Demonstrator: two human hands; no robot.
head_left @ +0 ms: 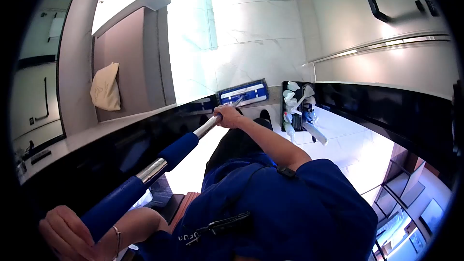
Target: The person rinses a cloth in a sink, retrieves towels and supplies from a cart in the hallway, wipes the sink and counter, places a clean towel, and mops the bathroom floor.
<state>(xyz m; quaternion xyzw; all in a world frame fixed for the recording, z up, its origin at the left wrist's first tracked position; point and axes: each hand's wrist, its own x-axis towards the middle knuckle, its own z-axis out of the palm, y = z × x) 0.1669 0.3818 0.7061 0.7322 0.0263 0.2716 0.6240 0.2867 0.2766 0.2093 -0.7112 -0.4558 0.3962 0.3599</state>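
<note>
A flat mop has a blue and white head (243,93) resting on the floor beyond my feet. Its long handle (154,170), metal with blue padded grips, runs toward the lower left. My left hand (67,232), with a bracelet at the wrist, is wrapped around the blue grip at the handle's top end. Farther down, my right hand (229,117) is closed around the metal pole. Right of the mop head stands a dark caddy (284,89) holding several white bottles and brushes; some labels are too small to read.
A white sink (140,0) sits at the upper left above a grey-brown panel, with a beige cloth bag (106,87) hanging there. Marble tile floor (261,24) lies ahead. A dark door frame (377,101) and a wall with a black handle (371,0) border the right.
</note>
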